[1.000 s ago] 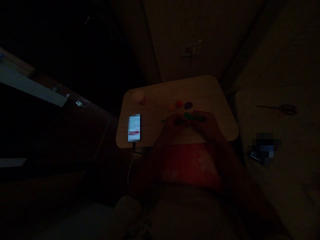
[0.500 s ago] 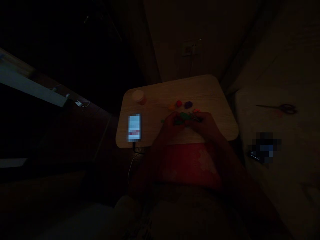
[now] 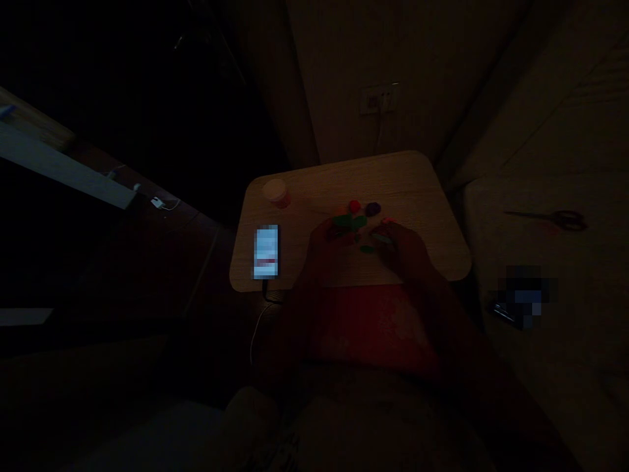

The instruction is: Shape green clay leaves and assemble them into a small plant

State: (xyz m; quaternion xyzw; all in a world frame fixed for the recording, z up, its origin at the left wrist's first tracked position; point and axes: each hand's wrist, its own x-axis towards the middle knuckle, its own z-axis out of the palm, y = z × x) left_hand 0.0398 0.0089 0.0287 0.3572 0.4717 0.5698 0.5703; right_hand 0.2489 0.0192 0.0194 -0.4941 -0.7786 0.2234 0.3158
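Note:
The room is very dark. Both my hands rest on a small wooden table (image 3: pixel 422 196). My left hand (image 3: pixel 330 244) is closed round a green lump of clay (image 3: pixel 350 223). My right hand (image 3: pixel 405 248) is pinched near a small green piece (image 3: pixel 366 249) and holds something thin that I cannot make out. A red clay ball (image 3: pixel 354 206) and a purple one (image 3: pixel 373 209) lie just beyond my fingers.
A lit phone (image 3: pixel 266 251) lies at the table's near left with a cable hanging down. A small pinkish tub (image 3: pixel 276 192) stands at the far left corner. Scissors (image 3: pixel 555 218) and a dark object (image 3: pixel 523 298) lie on the bed to the right.
My hands have drawn slightly apart; the left one moved up and left with the green clay, and a small green piece now shows between them.

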